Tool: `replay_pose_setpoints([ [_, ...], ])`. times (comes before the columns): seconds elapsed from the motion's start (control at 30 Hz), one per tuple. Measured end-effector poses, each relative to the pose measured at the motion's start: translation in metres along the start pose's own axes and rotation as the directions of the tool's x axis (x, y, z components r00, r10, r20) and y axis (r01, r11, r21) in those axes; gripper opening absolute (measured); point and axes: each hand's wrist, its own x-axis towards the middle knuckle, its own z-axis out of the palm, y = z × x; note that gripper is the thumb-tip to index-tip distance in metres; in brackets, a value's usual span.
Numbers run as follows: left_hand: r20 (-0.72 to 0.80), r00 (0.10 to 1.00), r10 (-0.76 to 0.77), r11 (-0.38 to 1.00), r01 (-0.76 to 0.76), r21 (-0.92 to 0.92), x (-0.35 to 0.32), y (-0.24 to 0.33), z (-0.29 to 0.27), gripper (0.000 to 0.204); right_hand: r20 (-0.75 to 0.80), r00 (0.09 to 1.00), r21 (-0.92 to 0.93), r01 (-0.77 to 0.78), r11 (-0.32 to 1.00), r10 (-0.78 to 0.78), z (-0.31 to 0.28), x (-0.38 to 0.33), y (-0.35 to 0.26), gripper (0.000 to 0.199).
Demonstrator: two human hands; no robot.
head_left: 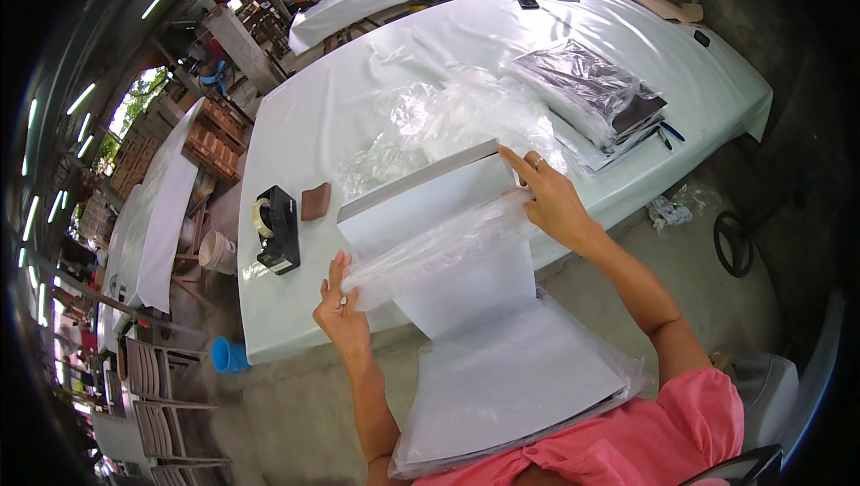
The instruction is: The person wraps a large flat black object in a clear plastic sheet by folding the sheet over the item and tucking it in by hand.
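White table [358, 101]; both hands [345, 311] [551, 204] hold clear bag [439, 249] over grey board [430, 208].

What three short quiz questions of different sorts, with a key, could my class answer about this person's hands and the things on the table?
1. True or false: the left hand grips one end of the clear plastic bag stretched across the white board.
2. Which thing stands nearest the tape dispenser? A) brown block B) black phone C) stack of bagged dark boards
3. Fill in: the right hand wears a ____ on one finger.

Key: 1 true; 2 A; 3 ring.
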Motion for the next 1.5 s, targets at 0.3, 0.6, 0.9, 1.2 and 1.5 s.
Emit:
replay_pose_setpoints([
  [0.3,0.007,0.992,-0.129,0.99,0.129,-0.056,0.027,0.012,-0.023,0.026,-0.029,0.996,0.51,-0.054,0.859,0.08,-0.036,-0.024,-0.029,0.009],
  [0.6,0.742,0.628,-0.233,0.87,0.475,-0.128,0.015,-0.128,-0.077,0.057,0.6,0.785,0.643,-0.588,0.491,0.153,-0.033,-0.014,0.006,0.018],
  [0.9,0.861,0.445,-0.245,0.447,0.84,-0.307,-0.054,-0.118,-0.022,0.054,0.706,0.662,0.698,-0.71,-0.092,0.252,0.021,-0.05,0.069,0.034],
  [1.2,0.741,0.66,-0.119,0.99,0.133,0.041,-0.1,-0.148,-0.009,0.049,0.754,0.616,0.657,-0.7,-0.28,0.229,0.056,-0.096,0.108,0.034],
  [1.5,0.843,0.456,-0.285,0.154,0.89,-0.429,-0.155,-0.152,-0.004,0.051,0.783,0.434,0.454,-0.888,0.068,0.446,0.099,-0.157,0.123,0.031],
])
